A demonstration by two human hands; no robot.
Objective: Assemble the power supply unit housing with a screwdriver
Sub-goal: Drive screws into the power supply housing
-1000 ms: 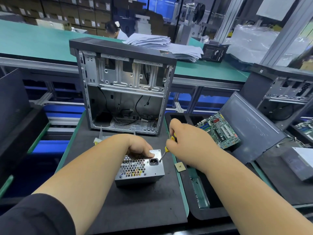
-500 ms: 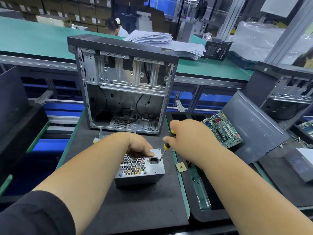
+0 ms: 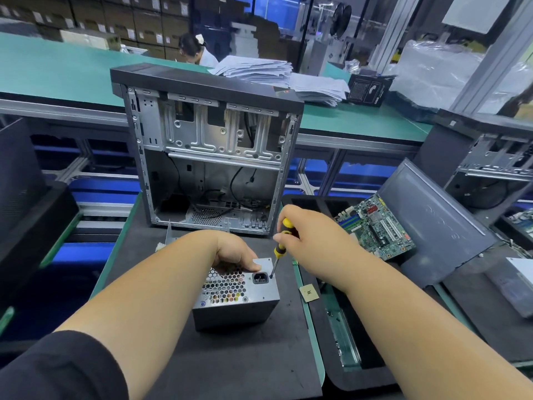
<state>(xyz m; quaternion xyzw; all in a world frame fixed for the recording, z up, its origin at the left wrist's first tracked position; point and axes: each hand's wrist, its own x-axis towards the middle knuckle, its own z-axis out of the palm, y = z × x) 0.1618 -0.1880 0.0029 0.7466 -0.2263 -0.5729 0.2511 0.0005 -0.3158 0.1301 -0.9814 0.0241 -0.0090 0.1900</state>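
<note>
Basically unchanged: your right hand (image 3: 311, 235) still grips the screwdriver (image 3: 279, 249), tip still on the corner screw by the socket; left hand (image 3: 236, 252) clamps the power supply unit (image 3: 236, 295) on the mat. Mid-drive, not seated.

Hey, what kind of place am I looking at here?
Most likely a computer assembly line in a factory: an open PC case on the bench, a loose motherboard in a tray, and stacked cartons behind.
</note>
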